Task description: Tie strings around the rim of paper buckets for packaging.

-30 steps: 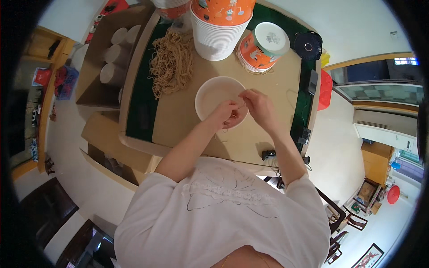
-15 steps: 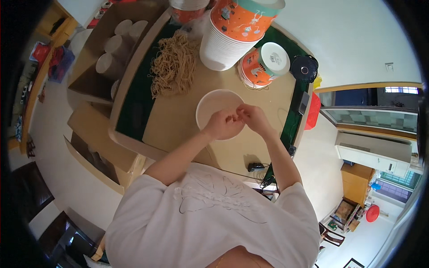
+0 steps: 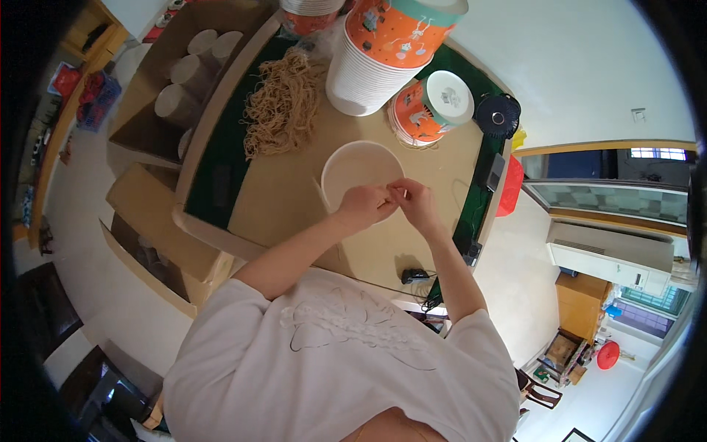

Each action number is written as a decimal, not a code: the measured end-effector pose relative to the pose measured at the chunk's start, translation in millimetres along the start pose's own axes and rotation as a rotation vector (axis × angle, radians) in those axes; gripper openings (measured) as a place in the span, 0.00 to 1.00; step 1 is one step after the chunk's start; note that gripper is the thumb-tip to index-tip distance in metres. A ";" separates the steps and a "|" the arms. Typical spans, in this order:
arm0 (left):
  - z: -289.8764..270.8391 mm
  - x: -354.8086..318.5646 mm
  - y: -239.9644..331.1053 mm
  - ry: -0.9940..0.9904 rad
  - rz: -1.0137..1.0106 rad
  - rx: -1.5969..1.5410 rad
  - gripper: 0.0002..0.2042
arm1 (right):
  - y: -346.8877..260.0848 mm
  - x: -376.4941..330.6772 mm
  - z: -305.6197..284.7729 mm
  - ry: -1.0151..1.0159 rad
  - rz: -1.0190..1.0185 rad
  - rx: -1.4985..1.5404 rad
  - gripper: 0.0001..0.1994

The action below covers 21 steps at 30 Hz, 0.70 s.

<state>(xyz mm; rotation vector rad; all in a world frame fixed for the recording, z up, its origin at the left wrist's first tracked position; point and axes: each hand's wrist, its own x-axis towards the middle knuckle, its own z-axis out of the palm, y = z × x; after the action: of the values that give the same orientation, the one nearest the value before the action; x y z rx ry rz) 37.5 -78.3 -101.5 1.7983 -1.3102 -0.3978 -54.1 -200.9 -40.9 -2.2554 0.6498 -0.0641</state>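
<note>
L hand (image 3: 364, 205) & R hand (image 3: 414, 203) meet, fingers pinched tog., can't tell on what; round white tub (image 3: 357, 169), no long axis, lies just beneath & beyond, L hand nearer its middle; twine heap (image 3: 283, 107) farther off, to L, on surface (image 3: 291, 195)

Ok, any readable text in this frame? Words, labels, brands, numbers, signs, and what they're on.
None legible.
Orange-and-green bucket: grey print on its white end, too small and blurred to read.
Tall bucket stack: cartoon pictures, no lettering I can make out.
White tub: no print visible inside.
White shirt: line drawing, no readable words.
</note>
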 end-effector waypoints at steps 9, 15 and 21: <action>-6.1 10.1 -1.3 -0.145 -0.924 -1.546 0.08 | 3.3 -30.3 26.9 0.343 0.042 0.207 0.04; 1.2 12.2 1.4 -0.132 -1.133 -1.618 0.07 | 0.6 -34.6 52.4 0.573 0.128 0.295 0.04; 5.6 8.6 -0.6 -0.123 -1.034 -1.517 0.07 | -1.3 -34.1 57.0 0.637 0.005 0.220 0.05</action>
<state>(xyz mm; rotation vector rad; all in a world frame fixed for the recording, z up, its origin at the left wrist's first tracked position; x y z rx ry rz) 37.6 -88.4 -103.3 0.8749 0.1959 -1.5320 -69.4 -145.8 -74.7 -2.0059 0.9219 -0.8353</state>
